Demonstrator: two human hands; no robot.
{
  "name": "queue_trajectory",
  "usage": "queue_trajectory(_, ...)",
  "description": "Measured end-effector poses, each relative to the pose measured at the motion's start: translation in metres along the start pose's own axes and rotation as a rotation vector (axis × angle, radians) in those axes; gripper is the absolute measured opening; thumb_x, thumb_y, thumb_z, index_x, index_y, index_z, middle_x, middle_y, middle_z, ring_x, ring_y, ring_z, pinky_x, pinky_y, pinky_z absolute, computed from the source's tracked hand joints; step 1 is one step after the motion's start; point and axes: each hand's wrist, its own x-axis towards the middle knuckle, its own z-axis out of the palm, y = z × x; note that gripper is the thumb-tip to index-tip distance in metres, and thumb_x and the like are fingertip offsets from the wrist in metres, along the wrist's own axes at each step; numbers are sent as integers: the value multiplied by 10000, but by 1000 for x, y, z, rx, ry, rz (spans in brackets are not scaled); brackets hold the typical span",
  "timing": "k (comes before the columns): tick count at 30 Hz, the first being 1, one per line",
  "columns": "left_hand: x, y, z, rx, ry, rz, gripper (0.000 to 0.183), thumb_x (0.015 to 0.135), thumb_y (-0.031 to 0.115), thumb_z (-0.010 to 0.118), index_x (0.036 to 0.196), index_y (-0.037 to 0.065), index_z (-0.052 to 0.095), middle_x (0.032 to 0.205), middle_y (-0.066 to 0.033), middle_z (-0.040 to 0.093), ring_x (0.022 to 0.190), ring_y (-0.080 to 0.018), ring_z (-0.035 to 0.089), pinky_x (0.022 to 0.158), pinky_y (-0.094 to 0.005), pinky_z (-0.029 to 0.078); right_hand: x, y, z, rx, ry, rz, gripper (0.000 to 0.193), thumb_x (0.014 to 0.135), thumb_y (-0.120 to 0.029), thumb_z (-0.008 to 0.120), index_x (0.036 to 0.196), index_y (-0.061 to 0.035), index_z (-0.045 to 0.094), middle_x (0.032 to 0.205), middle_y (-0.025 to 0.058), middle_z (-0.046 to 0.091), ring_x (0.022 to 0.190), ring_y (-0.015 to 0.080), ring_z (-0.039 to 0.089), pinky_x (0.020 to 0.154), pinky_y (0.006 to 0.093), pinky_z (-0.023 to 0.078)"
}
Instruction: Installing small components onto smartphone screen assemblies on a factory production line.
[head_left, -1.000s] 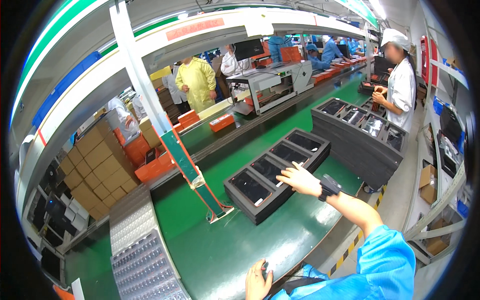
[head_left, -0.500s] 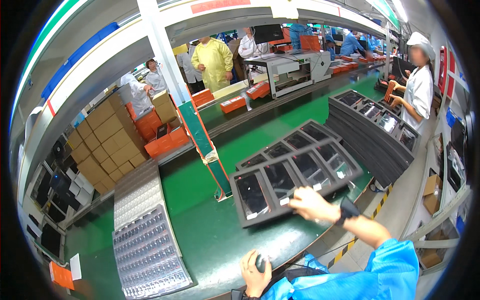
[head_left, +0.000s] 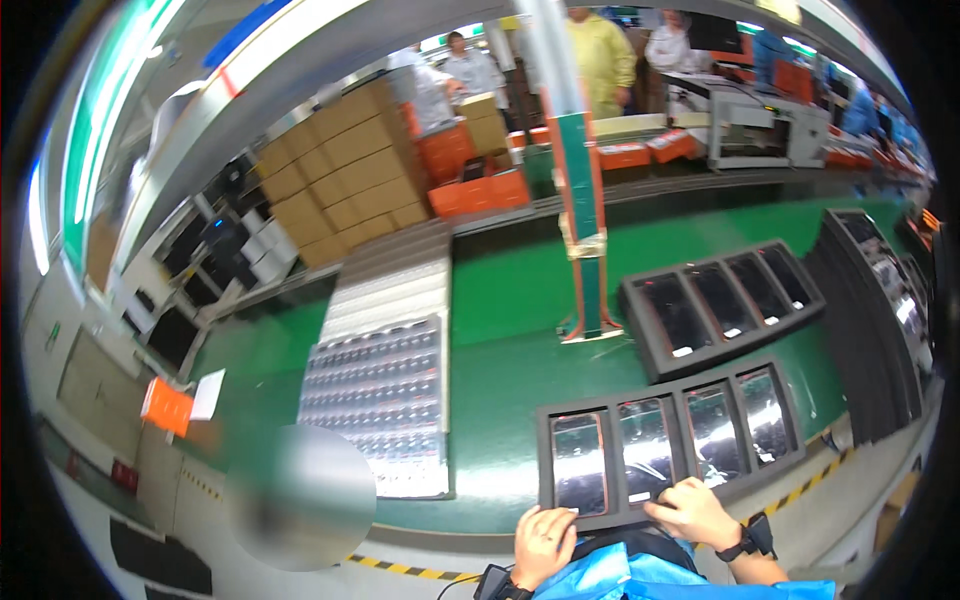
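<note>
Right in front of me, on the near edge of the green table, lies a black foam tray with several glossy dark screen panels in its slots. My left hand is at its near left corner, fingers curled against the edge. Bent fingers of my right hand grip the near edge, beside the white tab of the second panel. Just beyond lies another black foam tray, with similar dark panels.
A tall stack of black foam trays stands at the right. Clear plastic trays of small parts lie on the left. A taped post rises from the table. Cartons and orange boxes stand behind; people are farther back.
The front foam tray has come off the one behind, toward me, and now lies squarely before my body. My left hand has moved to its corner. The view has swung left.
</note>
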Motion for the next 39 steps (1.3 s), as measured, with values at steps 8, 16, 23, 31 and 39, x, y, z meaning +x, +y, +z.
queue_trajectory(8, 40, -16, -55, 55, 162, 142, 167, 754, 17, 730, 897, 81, 672, 878, -92, 701, 810, -307, 675, 761, -440, 533, 102, -41, -2, 175, 84, -183, 379, 877, -437, 727, 1115, -144, 695, 1107, 79, 628, 1025, 267, 605, 969, 455, 450)
queue_trajectory(16, 191, -248, -192, 714, 426, -352, 73, 866, 201, 700, 868, 135, 734, 851, -60, 715, 856, -297, 677, 765, -452, 483, 114, -44, 14, 123, -129, -189, 377, 926, -540, 641, 1162, -256, 717, 1412, 64, 563, 1353, 315, 495, 1155, 682, 246)
queue_trajectory(23, 245, -379, -180, 807, 181, -639, 230, 814, 333, 791, 899, 120, 775, 961, -107, 756, 999, -310, 704, 882, -482, 507, 120, -48, 15, 76, -107, -203, 330, 934, -558, 620, 1068, -278, 730, 1372, 53, 578, 1313, 305, 505, 1113, 667, 300)
queue_trajectory(31, 245, -436, -174, 716, 236, -720, 233, 758, 294, 865, 870, 116, 764, 880, -125, 751, 865, -333, 725, 812, -458, 561, 117, -42, 26, 55, -97, -256, 327, 956, -546, 603, 1058, -256, 716, 1274, -36, 631, 1282, 251, 512, 1060, 641, 332)
queue_trajectory(39, 247, -238, -153, -364, 438, -311, 135, 884, 115, 798, 973, 25, 749, 746, 33, 631, 679, -38, 555, 611, -197, 430, 110, -46, 27, 52, -61, -180, 324, 953, -559, 603, 1060, -279, 725, 1226, -46, 636, 1131, 223, 549, 1063, 622, 315)
